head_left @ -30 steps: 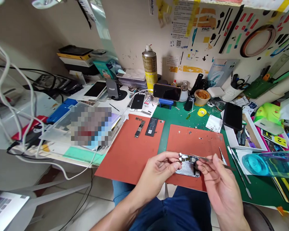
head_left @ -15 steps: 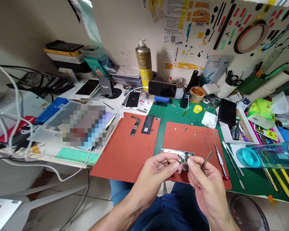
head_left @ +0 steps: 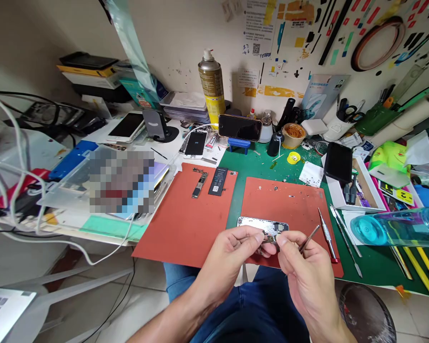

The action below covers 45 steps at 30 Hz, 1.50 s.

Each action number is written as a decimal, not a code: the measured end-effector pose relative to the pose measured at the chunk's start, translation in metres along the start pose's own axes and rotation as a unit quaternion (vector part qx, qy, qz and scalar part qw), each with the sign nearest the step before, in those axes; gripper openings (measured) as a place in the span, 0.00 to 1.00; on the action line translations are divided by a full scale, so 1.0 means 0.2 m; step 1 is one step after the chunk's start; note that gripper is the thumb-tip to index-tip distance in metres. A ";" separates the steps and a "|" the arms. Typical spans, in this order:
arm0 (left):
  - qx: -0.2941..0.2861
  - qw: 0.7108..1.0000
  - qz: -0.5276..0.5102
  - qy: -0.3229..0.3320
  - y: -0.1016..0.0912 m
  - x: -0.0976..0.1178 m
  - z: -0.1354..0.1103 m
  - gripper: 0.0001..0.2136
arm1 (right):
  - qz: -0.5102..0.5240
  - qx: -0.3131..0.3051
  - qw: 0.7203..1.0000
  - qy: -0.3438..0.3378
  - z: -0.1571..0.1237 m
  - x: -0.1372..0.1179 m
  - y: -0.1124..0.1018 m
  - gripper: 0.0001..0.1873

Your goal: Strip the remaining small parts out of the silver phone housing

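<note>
My left hand (head_left: 230, 255) pinches one end of a small dark phone part (head_left: 270, 237), perhaps a flex cable piece, between thumb and forefinger. At the part's other end are the thumb and fingertips of my right hand (head_left: 303, 264). A slim metal tool, seemingly tweezers (head_left: 311, 236), is tucked in the right hand and points up and right. Behind the fingers a silver phone housing (head_left: 249, 222) lies on the right red mat (head_left: 271, 197), partly hidden by my hands. A logic board (head_left: 199, 185) and a black battery (head_left: 218, 181) rest on the left red mat (head_left: 178, 224).
Right of my hand lie a screwdriver (head_left: 328, 234) and metal spudgers (head_left: 346, 243). A blue bottle (head_left: 396, 227) lies on its side at the right. A phone on a blue stand (head_left: 239, 144), a spray can (head_left: 211, 85) and a white tray (head_left: 359, 205) stand farther back.
The view has shifted slightly. Both hands keep hold of the small part, which has turned a little between the fingertips. The phone housing shows a bit more above them.
</note>
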<state>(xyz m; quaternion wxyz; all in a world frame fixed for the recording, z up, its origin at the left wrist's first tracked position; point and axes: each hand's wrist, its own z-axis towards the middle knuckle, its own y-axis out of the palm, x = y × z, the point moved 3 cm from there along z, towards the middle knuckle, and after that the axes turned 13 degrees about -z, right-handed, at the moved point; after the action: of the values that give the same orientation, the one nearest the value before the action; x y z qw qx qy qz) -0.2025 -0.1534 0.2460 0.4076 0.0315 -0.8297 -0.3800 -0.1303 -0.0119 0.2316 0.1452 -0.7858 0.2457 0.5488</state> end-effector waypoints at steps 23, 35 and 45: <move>0.040 0.999 0.019 0.011 -0.03 0.01 0.02 0.17 | 0.003 0.026 1.000 0.008 0.00 -0.01 0.02 0.24; 0.039 0.998 0.033 0.020 -0.03 0.01 0.02 0.16 | -0.002 0.020 1.000 0.005 0.01 -0.01 0.02 0.24; 0.049 0.992 0.098 0.069 -0.06 0.02 0.00 0.13 | -0.041 0.034 0.999 -0.009 0.00 0.01 -0.03 0.24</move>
<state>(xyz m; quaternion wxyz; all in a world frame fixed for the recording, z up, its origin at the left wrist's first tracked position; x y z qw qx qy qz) -0.2079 -0.1631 0.2403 0.4973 -0.0041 -0.8161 -0.2943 -0.1271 -0.0070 0.2300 0.1959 -0.7850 0.2309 0.5404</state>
